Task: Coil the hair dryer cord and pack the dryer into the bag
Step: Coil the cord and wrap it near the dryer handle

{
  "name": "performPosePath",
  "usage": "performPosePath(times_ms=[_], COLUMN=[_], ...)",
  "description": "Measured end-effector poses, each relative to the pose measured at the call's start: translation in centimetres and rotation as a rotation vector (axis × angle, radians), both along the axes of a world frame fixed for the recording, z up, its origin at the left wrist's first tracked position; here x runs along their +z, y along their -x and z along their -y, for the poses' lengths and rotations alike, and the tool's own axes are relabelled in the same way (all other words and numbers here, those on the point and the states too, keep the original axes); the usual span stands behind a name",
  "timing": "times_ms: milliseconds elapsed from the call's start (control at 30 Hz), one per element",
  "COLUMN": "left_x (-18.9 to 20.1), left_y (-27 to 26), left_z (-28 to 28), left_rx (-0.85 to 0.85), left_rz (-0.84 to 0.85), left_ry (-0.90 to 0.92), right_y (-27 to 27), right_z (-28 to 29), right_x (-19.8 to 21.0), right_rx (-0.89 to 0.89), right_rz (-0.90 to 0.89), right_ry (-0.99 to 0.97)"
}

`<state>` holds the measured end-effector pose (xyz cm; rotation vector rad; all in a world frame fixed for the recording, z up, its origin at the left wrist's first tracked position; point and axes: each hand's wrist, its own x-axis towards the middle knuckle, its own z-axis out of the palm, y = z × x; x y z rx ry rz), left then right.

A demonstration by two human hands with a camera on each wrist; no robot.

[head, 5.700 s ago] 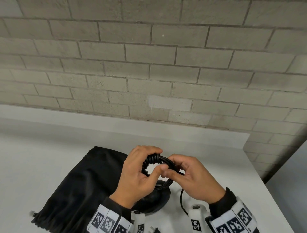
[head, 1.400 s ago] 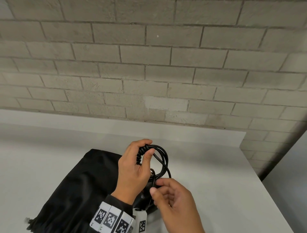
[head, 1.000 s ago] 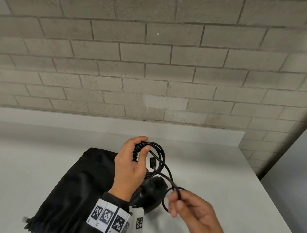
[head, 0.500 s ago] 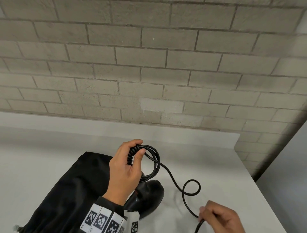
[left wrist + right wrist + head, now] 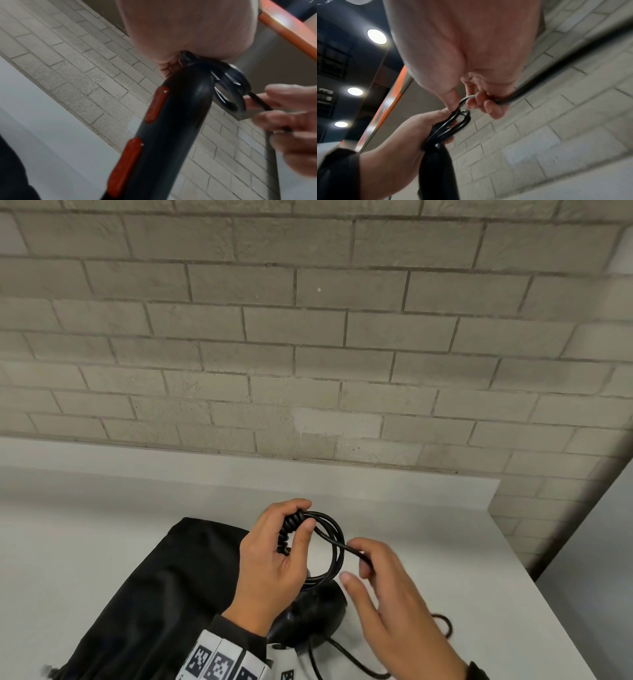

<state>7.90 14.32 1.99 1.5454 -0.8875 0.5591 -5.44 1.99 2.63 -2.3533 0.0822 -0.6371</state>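
Observation:
My left hand (image 5: 274,549) grips the ribbed end of the black hair dryer's handle together with several loops of black cord (image 5: 334,546), held above the table. The dryer (image 5: 310,616) hangs below that hand; its black handle with two red switches (image 5: 171,121) fills the left wrist view. My right hand (image 5: 373,570) pinches the cord just right of the loops, its fingers (image 5: 485,104) curled round it. The loose cord (image 5: 346,657) trails down to the table by my right wrist. The black drawstring bag (image 5: 161,594) lies flat on the table at the left.
The white table (image 5: 479,559) ends at a right edge close to my right arm. A grey brick wall (image 5: 308,354) stands behind the table. Bare tabletop lies beyond and left of the bag.
My right hand, which had drawn the cord out down to the right, has come back up to the loops held in my left hand. The left hand keeps its grip.

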Motion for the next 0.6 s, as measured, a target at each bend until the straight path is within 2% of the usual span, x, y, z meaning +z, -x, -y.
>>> performPosePath(times_ms=[167, 300, 433, 600], left_x=[0.1, 0.2, 0.3, 0.4], left_y=[0.2, 0.5, 0.7, 1.0], left_z=[-0.2, -0.2, -0.1, -0.2], left_rx=[-0.047, -0.101, -0.128, -0.134], left_rz=[-0.001, 0.022, 0.032, -0.031], left_ry=[0.010, -0.008, 0.006, 0.060], right_y=[-0.6, -1.8, -3.3, -4.4], right_z=[1.5, 2.0, 1.7, 1.0], right_x=[2.9, 5.2, 6.5, 6.5], right_rx=[0.031, 0.082, 0.128, 0.189], right_rz=[0.197, 0.285, 0.293, 0.238], right_ry=[0.137, 0.125, 0.026, -0.228])
